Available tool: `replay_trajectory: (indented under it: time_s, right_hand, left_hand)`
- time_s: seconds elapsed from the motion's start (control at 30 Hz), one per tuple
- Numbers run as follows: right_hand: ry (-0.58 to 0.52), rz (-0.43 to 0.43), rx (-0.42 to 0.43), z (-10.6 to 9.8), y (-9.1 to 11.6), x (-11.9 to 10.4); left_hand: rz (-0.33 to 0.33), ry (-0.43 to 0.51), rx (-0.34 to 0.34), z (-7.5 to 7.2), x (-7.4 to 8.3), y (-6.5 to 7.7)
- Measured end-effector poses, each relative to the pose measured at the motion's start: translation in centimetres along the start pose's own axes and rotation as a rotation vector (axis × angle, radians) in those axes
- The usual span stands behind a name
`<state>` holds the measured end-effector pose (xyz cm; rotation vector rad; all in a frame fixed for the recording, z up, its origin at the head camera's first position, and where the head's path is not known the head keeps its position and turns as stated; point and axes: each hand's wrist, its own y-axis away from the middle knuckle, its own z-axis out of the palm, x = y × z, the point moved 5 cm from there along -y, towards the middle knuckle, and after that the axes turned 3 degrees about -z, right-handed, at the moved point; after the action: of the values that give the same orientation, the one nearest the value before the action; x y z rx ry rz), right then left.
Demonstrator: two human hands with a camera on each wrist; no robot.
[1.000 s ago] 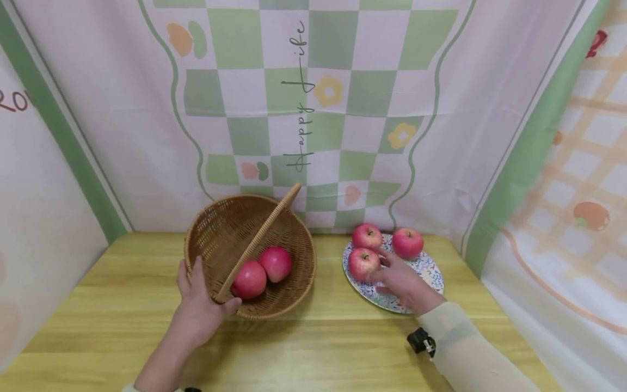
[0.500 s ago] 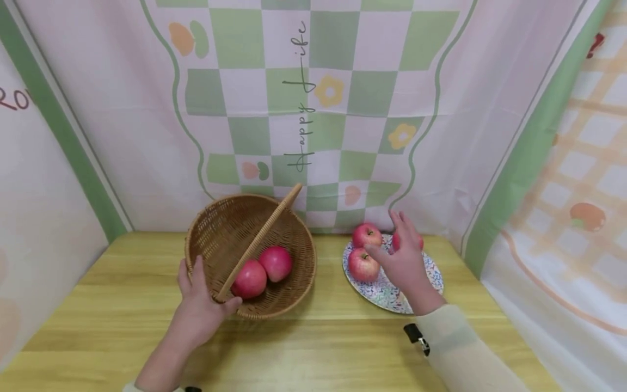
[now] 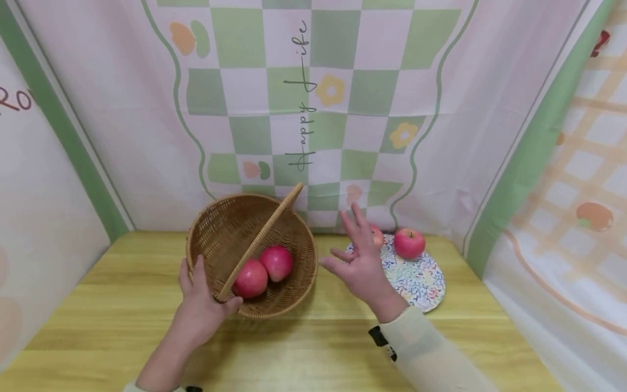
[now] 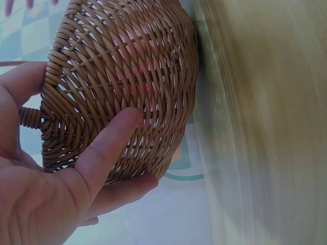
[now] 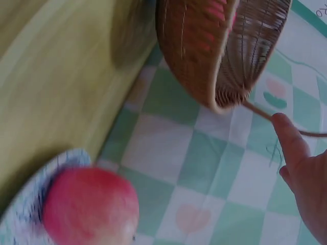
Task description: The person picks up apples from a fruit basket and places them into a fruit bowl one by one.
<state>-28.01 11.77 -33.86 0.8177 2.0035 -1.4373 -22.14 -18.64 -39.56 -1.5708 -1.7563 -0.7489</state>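
When we take the head view first, we find the basket (image 3: 220,223) at the left of the counter (image 3: 294,354), with a front apple (image 3: 251,279) and a farther apple (image 3: 276,263) lying side by side in it. Our left hand (image 3: 198,318) grips its rim at the near foot of the handle (image 3: 259,238), and our right hand (image 3: 363,272) hangs with fingers spread wide between the basket and the plate (image 3: 416,286), holding nothing that we can see. On the plate sit an exposed apple (image 3: 409,243) and a half-hidden apple (image 3: 377,238); whether our right hand masks more, we cannot tell. We judge the apples firm, smooth, moderately heavy, apt to roll and bruise, so we favour cupping one round its widest part. The handle slants across the basket's mouth, hindering a reach straight down, and the cloth (image 3: 196,130) crowds the back.

From the left wrist, we see our fingers laid against the woven outer wall and the thumb at the rim. We expect the basket to be light, stiff and slightly springy, best held by rim or handle.

Through the right wrist view, we make out one blurred apple (image 5: 92,206) by the plate's edge, well apart from our outstretched finger, which overlaps the handle only in sight, we judge
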Motion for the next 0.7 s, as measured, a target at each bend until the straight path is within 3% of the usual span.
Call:
replay_trajectory:
  time_s: [0.1, 0.27, 0.47, 0.7]
  right_hand:
    - [-0.032, -0.011, -0.032, 1.5, 0.0, 0.6]
    - [-0.008, 0.051, -0.111, 4.0, -0.1, 1.5]
    - [0.100, 0.103, -0.253, 6.9, -0.6, 2.6]
    - [0.247, 0.074, -0.300, 8.8, -1.2, 3.8]
  left_hand:
    - [0.002, -0.002, 0.004, 0.0, 0.0, 0.0]
    - [0.008, -0.007, 0.010, 0.1, -0.2, -0.1]
    - [0.013, -0.008, 0.013, 0.0, -0.2, -0.3]
    - [0.009, -0.007, 0.009, 0.0, -0.3, -0.3]
